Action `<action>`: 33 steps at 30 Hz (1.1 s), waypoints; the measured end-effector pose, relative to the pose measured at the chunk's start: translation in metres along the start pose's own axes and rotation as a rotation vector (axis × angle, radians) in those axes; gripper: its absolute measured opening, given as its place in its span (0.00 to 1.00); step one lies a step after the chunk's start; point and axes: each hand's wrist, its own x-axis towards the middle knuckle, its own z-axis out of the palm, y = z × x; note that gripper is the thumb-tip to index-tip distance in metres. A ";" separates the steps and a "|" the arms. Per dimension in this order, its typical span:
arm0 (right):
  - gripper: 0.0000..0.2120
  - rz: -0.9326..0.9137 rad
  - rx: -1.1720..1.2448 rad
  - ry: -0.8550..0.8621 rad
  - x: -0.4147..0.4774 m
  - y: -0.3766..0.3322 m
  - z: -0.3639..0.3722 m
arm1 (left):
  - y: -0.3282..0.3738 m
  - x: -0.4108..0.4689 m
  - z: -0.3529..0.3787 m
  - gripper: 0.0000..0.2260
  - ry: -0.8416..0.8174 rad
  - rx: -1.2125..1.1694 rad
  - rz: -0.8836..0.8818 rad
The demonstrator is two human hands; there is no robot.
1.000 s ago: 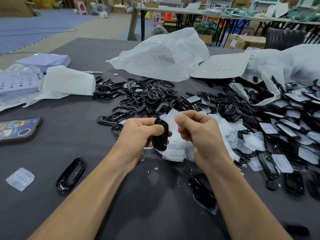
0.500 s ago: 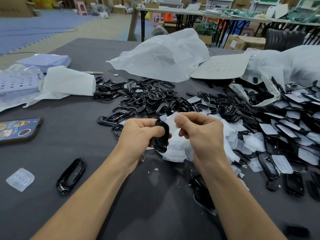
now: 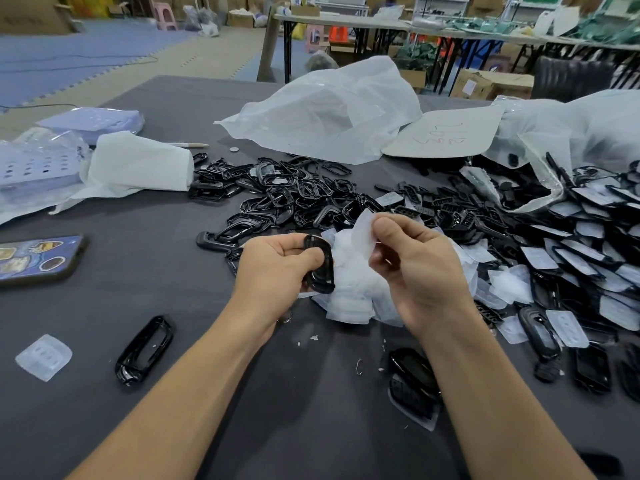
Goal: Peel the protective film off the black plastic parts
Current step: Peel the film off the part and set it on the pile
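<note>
We see a dark grey bench (image 3: 145,278) that fills the view. Toward its far edge lies a large crumpled white bag (image 3: 329,109). Along the right edge spreads a wide pile of film-covered parts (image 3: 571,244), black pieces with pale film on top. In the middle of the bench sits a smaller pile of bare black frames (image 3: 284,192), and just nearer than it, under the hands, a heap of peeled films (image 3: 353,292). A phone (image 3: 38,259) lies at the left edge.

Above that heap, the left hand (image 3: 277,268) curls its fingers and thumb round a black part (image 3: 320,266), holding it on edge. The right hand (image 3: 419,268) is just beside it and pinches a translucent film (image 3: 363,230) between thumb and forefinger. We cannot tell whether the film touches the part.

Near the left of the near edge we find a lone black frame (image 3: 143,349), and beside it, closer to the left edge, a loose film piece (image 3: 44,356).
</note>
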 end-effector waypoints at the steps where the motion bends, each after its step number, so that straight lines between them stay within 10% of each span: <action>1: 0.14 0.020 0.003 0.016 -0.001 0.001 0.001 | 0.001 -0.001 0.000 0.14 -0.027 -0.008 -0.002; 8: 0.04 0.042 0.051 0.141 -0.006 0.004 0.008 | 0.009 -0.006 -0.005 0.11 -0.313 -0.150 -0.090; 23: 0.08 -0.343 -0.698 0.088 -0.003 0.013 0.003 | 0.003 -0.002 -0.001 0.08 -0.090 0.103 0.044; 33: 0.06 -0.023 -0.251 0.097 -0.016 0.024 0.028 | -0.004 0.002 0.006 0.06 0.042 -0.020 0.039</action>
